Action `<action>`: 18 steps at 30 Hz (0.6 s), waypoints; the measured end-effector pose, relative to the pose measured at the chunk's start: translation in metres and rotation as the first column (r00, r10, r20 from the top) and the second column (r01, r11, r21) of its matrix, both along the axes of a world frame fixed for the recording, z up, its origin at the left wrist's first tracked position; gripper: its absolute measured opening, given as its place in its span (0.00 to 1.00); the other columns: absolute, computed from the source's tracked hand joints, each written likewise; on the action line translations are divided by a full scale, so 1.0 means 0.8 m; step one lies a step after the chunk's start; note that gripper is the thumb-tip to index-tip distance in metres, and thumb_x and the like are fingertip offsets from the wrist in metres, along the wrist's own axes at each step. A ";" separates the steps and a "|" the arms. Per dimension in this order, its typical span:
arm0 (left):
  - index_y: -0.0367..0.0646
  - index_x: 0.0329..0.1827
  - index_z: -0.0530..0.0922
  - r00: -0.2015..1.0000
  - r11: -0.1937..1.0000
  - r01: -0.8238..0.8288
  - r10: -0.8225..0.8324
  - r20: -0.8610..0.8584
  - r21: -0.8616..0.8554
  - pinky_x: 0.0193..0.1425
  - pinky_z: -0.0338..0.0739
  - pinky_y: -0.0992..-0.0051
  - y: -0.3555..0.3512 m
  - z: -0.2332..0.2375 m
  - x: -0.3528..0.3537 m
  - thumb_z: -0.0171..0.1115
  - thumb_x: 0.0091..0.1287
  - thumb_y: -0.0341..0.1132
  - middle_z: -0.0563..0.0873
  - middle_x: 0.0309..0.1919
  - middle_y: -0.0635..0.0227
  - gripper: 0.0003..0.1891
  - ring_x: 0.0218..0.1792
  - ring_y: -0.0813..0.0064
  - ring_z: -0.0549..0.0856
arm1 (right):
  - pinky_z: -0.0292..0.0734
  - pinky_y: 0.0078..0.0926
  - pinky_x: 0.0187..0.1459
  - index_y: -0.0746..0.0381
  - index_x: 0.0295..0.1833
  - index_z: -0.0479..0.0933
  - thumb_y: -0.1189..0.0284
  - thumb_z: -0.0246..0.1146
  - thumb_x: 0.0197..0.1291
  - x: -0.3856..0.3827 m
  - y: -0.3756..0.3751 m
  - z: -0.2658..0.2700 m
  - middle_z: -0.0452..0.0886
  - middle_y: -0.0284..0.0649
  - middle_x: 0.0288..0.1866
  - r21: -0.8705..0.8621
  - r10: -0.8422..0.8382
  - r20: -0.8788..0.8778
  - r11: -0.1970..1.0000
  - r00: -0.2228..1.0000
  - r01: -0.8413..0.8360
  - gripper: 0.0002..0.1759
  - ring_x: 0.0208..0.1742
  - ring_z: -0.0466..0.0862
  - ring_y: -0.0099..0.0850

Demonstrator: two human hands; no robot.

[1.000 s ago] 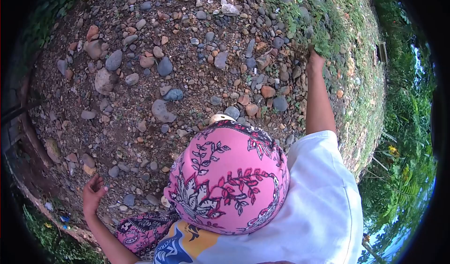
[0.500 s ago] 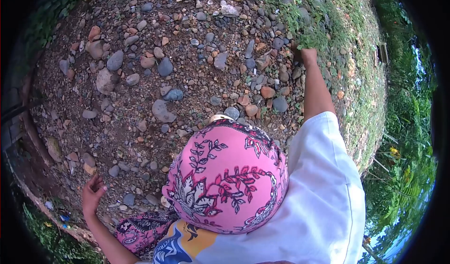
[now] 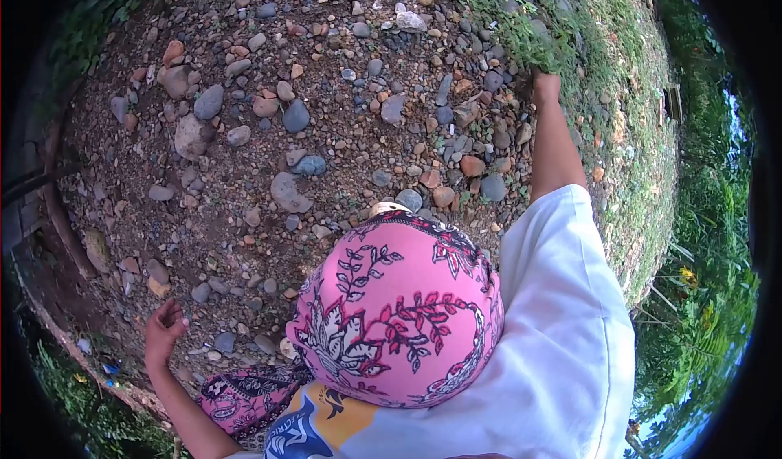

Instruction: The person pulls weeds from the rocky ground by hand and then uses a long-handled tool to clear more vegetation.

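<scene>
Seen from above, a person in a pink floral headscarf [image 3: 395, 312] and white shirt [image 3: 566, 337] crouched over stony ground [image 3: 326, 133]. The right hand [image 3: 546, 86] reached to 1 o'clock into a patch of low weeds [image 3: 521, 39]; its fingers were hidden in the leaves, so their grip could not be told. The left hand [image 3: 165, 333], at 8 o'clock, hung empty above the pebbles, with its fingers apart and loosely curled.

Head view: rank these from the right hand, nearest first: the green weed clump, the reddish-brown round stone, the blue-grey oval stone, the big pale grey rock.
1. Green weed clump, right at the right hand.
2. Reddish-brown round stone, beside the forearm.
3. Blue-grey oval stone, left of centre.
4. Big pale grey rock, far left.
</scene>
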State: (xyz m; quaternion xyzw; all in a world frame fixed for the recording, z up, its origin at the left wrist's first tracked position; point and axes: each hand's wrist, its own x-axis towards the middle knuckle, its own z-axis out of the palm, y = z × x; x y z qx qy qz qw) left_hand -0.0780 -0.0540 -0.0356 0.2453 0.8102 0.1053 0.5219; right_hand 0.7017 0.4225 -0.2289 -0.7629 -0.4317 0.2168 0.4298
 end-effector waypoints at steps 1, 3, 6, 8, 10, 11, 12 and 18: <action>0.29 0.62 0.63 1.000 1.000 0.001 -0.001 0.002 0.001 0.56 0.70 0.72 0.000 -0.001 -0.001 0.68 0.47 0.30 0.76 0.52 0.55 0.37 0.52 0.68 0.77 | 0.74 0.31 0.35 0.63 0.43 0.77 0.70 0.69 0.45 -0.016 -0.011 0.020 0.81 0.38 0.35 0.123 0.025 -0.094 0.992 0.995 -0.013 0.18 0.34 0.80 0.33; 0.30 0.62 0.63 1.000 1.000 0.008 -0.008 -0.002 -0.007 0.56 0.70 0.72 0.000 0.000 -0.001 0.68 0.47 0.30 0.76 0.52 0.55 0.37 0.51 0.68 0.77 | 0.70 0.26 0.31 0.61 0.44 0.75 0.74 0.65 0.50 -0.048 -0.032 0.063 0.78 0.33 0.34 0.097 0.054 -0.300 0.995 0.952 -0.026 0.14 0.30 0.75 0.27; 0.30 0.62 0.62 1.000 1.000 0.006 -0.006 0.005 -0.007 0.56 0.70 0.72 -0.001 -0.001 -0.004 0.68 0.47 0.30 0.76 0.52 0.55 0.37 0.51 0.69 0.76 | 0.70 0.24 0.31 0.60 0.46 0.74 0.74 0.63 0.52 -0.046 -0.040 0.070 0.77 0.30 0.36 -0.083 0.098 -0.356 0.987 0.929 -0.136 0.14 0.32 0.74 0.24; 0.30 0.62 0.62 1.000 1.000 0.000 0.000 0.013 0.001 0.56 0.70 0.72 0.001 -0.001 -0.003 0.67 0.48 0.30 0.76 0.52 0.55 0.37 0.51 0.69 0.76 | 0.73 0.29 0.35 0.60 0.49 0.73 0.68 0.65 0.50 -0.051 -0.048 0.059 0.79 0.31 0.38 -0.146 0.213 -0.098 0.963 0.972 -0.226 0.20 0.34 0.78 0.31; 0.30 0.62 0.62 1.000 1.000 -0.007 0.007 0.015 0.009 0.56 0.70 0.73 0.003 0.002 0.001 0.67 0.48 0.29 0.76 0.53 0.55 0.36 0.51 0.69 0.77 | 0.72 0.29 0.41 0.61 0.46 0.76 0.66 0.61 0.50 -0.065 -0.042 0.054 0.81 0.38 0.38 -0.345 0.261 0.270 0.925 0.927 -0.160 0.17 0.38 0.79 0.34; 0.30 0.62 0.63 1.000 1.000 0.006 -0.006 0.010 0.013 0.56 0.70 0.73 0.001 0.001 -0.001 0.67 0.48 0.29 0.76 0.52 0.55 0.36 0.51 0.69 0.77 | 0.72 0.30 0.44 0.62 0.44 0.78 0.65 0.59 0.50 -0.074 -0.042 0.055 0.82 0.42 0.38 -0.430 0.301 0.435 0.898 0.849 -0.098 0.17 0.40 0.80 0.36; 0.30 0.62 0.63 1.000 1.000 0.019 -0.019 0.005 0.018 0.56 0.71 0.73 -0.003 -0.001 -0.004 0.67 0.48 0.29 0.76 0.52 0.55 0.36 0.51 0.69 0.77 | 0.72 0.29 0.44 0.62 0.43 0.78 0.64 0.59 0.50 -0.079 -0.040 0.052 0.82 0.43 0.38 -0.409 0.287 0.496 0.910 0.820 -0.071 0.17 0.39 0.80 0.35; 0.30 0.61 0.64 1.000 0.999 -0.013 0.013 0.003 0.031 0.55 0.71 0.72 -0.011 0.011 -0.002 0.66 0.48 0.27 0.76 0.52 0.55 0.35 0.51 0.69 0.77 | 0.72 0.28 0.45 0.66 0.43 0.77 0.73 0.61 0.48 -0.081 -0.032 0.019 0.81 0.41 0.40 -0.023 -0.080 0.081 0.996 0.994 0.082 0.14 0.40 0.78 0.32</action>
